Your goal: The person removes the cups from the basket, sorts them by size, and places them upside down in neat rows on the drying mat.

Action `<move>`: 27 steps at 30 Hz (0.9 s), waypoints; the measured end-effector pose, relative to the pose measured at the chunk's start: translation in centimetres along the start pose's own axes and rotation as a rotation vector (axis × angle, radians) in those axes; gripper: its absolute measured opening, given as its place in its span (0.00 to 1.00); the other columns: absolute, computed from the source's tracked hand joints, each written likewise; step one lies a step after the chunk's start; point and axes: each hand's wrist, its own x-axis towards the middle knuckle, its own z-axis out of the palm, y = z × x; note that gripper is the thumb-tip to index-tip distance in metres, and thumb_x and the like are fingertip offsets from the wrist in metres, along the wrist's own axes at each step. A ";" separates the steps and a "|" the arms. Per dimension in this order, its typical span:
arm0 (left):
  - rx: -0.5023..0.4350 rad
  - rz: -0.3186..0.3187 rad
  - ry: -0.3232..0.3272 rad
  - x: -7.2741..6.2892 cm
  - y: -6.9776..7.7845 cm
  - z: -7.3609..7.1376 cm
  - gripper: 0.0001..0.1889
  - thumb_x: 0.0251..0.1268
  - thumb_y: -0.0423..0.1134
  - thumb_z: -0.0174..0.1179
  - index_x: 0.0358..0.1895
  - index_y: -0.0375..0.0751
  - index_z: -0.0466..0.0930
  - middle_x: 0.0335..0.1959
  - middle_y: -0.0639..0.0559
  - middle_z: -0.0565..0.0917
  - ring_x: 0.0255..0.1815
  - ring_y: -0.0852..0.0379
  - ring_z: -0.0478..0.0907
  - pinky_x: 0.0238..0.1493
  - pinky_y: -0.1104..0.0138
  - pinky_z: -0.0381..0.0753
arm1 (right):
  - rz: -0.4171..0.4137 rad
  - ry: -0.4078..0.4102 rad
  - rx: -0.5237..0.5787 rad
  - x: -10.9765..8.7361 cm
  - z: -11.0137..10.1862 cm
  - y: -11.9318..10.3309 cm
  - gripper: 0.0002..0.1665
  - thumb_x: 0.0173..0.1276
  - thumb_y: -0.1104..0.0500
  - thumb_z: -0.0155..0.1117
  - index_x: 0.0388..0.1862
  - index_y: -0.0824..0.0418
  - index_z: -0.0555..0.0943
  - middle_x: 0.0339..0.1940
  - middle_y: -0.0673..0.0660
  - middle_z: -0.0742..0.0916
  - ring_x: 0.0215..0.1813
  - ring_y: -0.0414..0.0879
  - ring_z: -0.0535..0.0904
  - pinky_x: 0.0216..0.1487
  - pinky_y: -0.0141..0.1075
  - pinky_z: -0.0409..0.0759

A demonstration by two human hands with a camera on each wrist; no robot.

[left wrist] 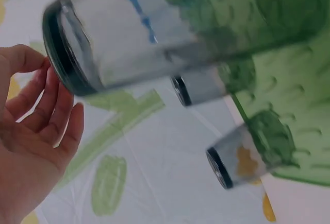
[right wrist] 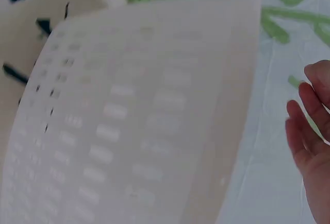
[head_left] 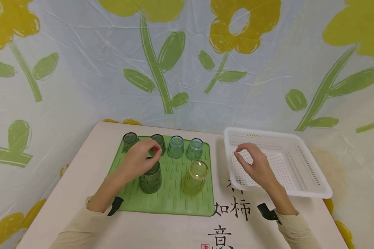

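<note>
Above a tall dark grey glass (head_left: 150,183) hovers my left hand (head_left: 140,157), its fingers loosely bent. In the left wrist view the fingertips of that hand (left wrist: 38,113) are beside the glass's thick base (left wrist: 67,54); whether they touch it I cannot tell. The glass stands upside down on a green ridged mat (head_left: 171,200). My right hand (head_left: 255,166) is over the white basket (head_left: 299,193), its thumb and fingers curved with nothing between them. In the right wrist view that hand (right wrist: 314,126) is apart from the basket wall (right wrist: 154,105).
A tall yellow glass (head_left: 194,180) stands upside down at the mat's right. Along the back of the mat are two small grey glasses (head_left: 130,139), the second partly behind my left hand, and two small blue glasses (head_left: 176,147). A flowered cloth (head_left: 187,69) hangs behind the table.
</note>
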 end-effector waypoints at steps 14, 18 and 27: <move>0.149 -0.068 0.165 -2.2 -5.9 -2.4 0.05 0.61 0.33 0.72 0.36 0.36 0.85 0.44 0.38 0.85 0.51 0.35 0.79 0.57 0.38 0.73 | 0.002 0.043 -0.209 -2.0 -3.1 4.7 0.35 0.76 0.40 0.62 0.58 0.73 0.79 0.57 0.72 0.80 0.61 0.70 0.73 0.65 0.59 0.68; 0.226 -0.133 0.150 -3.1 -7.3 -2.6 0.20 0.61 0.42 0.73 0.51 0.32 0.84 0.60 0.31 0.78 0.64 0.29 0.71 0.65 0.33 0.65 | 0.026 0.071 -0.281 -2.8 -3.7 6.1 0.50 0.72 0.26 0.56 0.64 0.71 0.76 0.65 0.76 0.75 0.68 0.75 0.65 0.71 0.70 0.57; 0.384 -0.284 -0.032 -5.5 -10.7 -3.5 0.46 0.72 0.66 0.55 0.84 0.47 0.51 0.83 0.36 0.50 0.83 0.35 0.42 0.80 0.40 0.36 | 0.264 -0.087 -0.388 -5.0 -5.7 7.8 0.60 0.63 0.19 0.55 0.82 0.56 0.63 0.82 0.70 0.56 0.79 0.78 0.45 0.74 0.75 0.37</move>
